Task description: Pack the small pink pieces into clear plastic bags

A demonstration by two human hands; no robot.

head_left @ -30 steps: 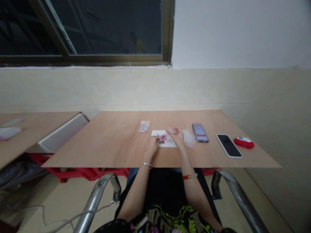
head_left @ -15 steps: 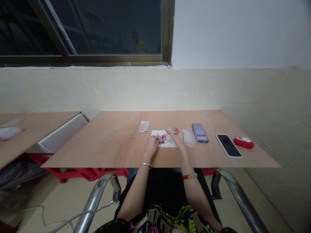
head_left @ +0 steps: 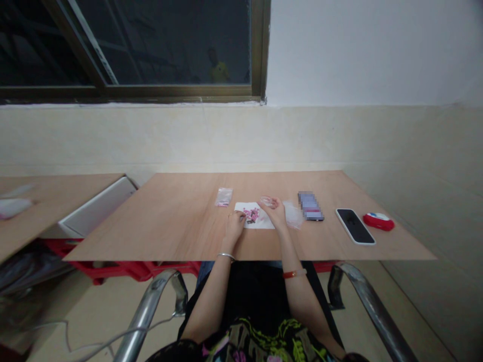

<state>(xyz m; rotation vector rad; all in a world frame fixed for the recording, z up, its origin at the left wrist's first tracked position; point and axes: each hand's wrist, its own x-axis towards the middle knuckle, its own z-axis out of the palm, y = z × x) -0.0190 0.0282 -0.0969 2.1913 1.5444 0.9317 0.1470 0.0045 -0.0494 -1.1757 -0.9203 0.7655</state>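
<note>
A white sheet of paper [head_left: 264, 224] lies on the table with a heap of small pink and dark pieces [head_left: 251, 215] on it. My left hand [head_left: 236, 222] rests at the sheet's left edge, beside the heap, its fingertips pinched together; whatever is between them is too small to make out. Above the sheet's right side my right hand [head_left: 277, 213] holds a small clear plastic item [head_left: 267, 201] between thumb and fingers. Its exact kind does not show. Just right of that hand lies a clear plastic bag [head_left: 293, 215].
Behind the sheet lies a small zip bag [head_left: 224, 197] with pink bits inside. On the right are a phone with a lit screen [head_left: 311, 206], a dark-screened white-edged phone [head_left: 355, 226] and a red case [head_left: 379, 221]. Metal chair arms [head_left: 151, 306] flank my body.
My left fingertips have drawn slightly left, away from the heap, showing more of its dark pieces. The right hand stays almost still with the clear plastic item.
</note>
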